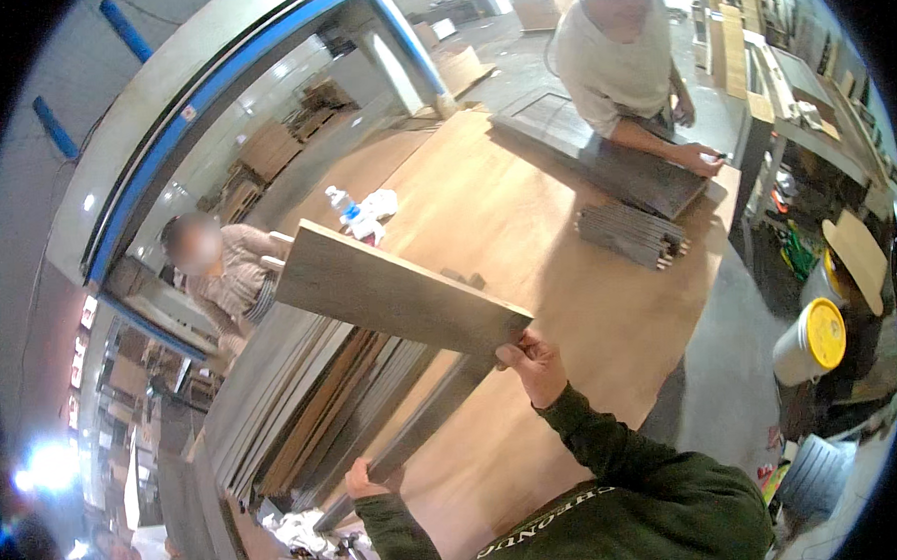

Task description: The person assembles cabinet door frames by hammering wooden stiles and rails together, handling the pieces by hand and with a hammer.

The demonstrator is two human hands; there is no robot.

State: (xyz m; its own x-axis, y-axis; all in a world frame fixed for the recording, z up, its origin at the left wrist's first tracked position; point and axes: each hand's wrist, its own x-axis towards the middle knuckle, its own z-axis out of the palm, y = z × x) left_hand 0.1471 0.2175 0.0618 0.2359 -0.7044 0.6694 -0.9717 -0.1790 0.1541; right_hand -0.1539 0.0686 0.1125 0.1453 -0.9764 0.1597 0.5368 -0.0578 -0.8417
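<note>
My right hand [534, 366] grips the near right corner of a flat grey wood-grain board [394, 294], with the thumb on its face. The board is raised and tilted above the table, and its pale edge shows along the top. Lower down, my left hand [363, 479] closes at the edge of a long dark grey strip [429, 413]. That strip runs up and right until its far end passes behind the raised board. Some fingers of my left hand are hidden. A stack of long grey and brown boards [319, 406] lies left of the strip.
A wide plywood-topped table [611, 343] carries a bundle of grey strips [627, 234], a dark panel [654, 176] and a water bottle [342, 203]. One person [619, 62] works across the table; another [223, 270] is at the left. A yellow-lidded bucket [810, 342] stands right.
</note>
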